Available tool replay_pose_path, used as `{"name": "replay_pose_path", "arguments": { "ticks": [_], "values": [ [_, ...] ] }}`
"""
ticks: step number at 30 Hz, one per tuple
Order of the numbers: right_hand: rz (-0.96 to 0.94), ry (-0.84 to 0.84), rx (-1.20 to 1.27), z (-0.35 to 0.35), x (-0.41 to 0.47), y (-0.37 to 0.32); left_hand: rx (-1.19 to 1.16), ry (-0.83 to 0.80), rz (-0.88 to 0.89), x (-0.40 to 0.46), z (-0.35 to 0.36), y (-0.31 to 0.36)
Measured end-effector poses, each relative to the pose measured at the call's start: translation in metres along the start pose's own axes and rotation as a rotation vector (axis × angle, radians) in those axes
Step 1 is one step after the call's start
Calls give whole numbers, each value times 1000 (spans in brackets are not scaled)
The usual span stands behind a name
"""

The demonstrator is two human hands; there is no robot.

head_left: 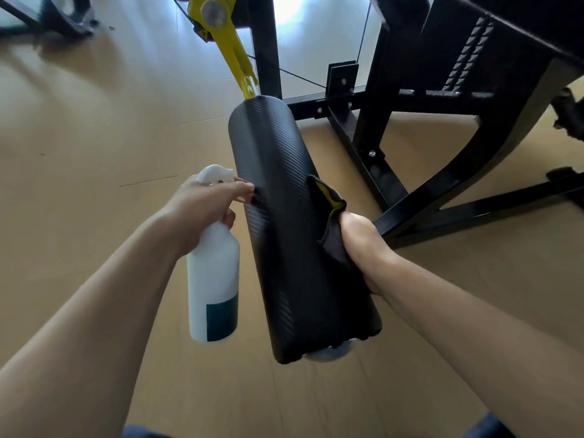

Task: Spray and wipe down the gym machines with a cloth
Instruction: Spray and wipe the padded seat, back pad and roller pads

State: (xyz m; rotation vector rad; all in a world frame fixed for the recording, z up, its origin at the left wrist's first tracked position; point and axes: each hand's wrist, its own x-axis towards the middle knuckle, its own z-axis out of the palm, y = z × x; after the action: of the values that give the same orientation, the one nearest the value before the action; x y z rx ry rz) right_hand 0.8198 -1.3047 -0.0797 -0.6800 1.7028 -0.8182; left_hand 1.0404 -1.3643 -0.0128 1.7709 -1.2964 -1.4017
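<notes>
A long black roller pad (284, 216) of a gym machine runs down the middle of the view, fixed to a yellow lever arm (232, 49). My left hand (202, 210) grips a white spray bottle (213, 279) by its neck, the nozzle close to the pad's left side. On the pad's right side, my right hand (363, 245) holds a dark cloth with a yellow edge (331, 210) and presses it against the pad.
The machine's black steel frame (379, 143) and its floor bars (474, 213) stand to the right and behind the pad. A black textured seat or plate (493, 52) hangs at the upper right. Tan wooden floor (79, 137) lies all around; another machine's base (63, 17) sits at the top left.
</notes>
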Motion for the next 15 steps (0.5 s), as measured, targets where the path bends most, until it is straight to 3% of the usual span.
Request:
{"name": "replay_pose_path", "arguments": {
  "ticks": [3,7,15],
  "values": [
    [-167,78,12,-13,-16,-17,40,-2,-84,3,-4,-9],
    [-226,0,347,-52,-14,-41,87,125,-85,1,-14,-27],
    [-52,127,602,-66,12,-35,76,122,71,-18,-9,0]
  ]
}}
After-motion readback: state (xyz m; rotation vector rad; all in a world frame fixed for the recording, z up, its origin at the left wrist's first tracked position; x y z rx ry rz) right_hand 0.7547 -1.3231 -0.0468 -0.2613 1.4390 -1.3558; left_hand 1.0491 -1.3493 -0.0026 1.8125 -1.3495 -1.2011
